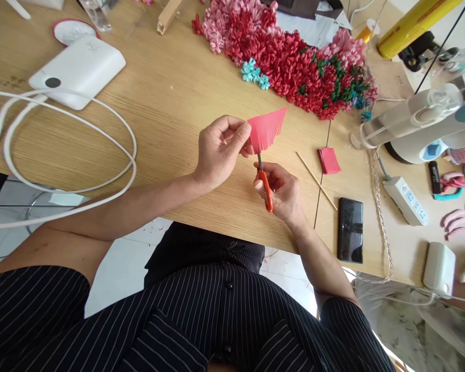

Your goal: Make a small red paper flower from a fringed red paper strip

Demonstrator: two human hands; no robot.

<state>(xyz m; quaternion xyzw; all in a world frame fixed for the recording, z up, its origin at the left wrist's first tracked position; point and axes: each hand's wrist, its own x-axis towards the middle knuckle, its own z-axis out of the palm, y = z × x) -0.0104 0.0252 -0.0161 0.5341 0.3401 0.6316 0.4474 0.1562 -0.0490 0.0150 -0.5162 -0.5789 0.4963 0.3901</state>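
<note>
Near the bench's (158, 129) front edge, curled left hand (221, 150) pinches fringed red paper (264, 129), right hand (282, 194) grips scissors (266, 191); clear bottle (406, 116) rightward

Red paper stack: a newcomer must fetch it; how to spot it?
On the wooden table, find the black phone. Above it in view, beside a thin stick, lies the stack: squarish, unfringed, unlike the fringed red sheet in the left hand.

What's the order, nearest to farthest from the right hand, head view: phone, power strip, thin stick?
1. Thin stick: just right of the right hand.
2. Phone: farther right, lower.
3. Power strip: right, beyond the phone.
</note>
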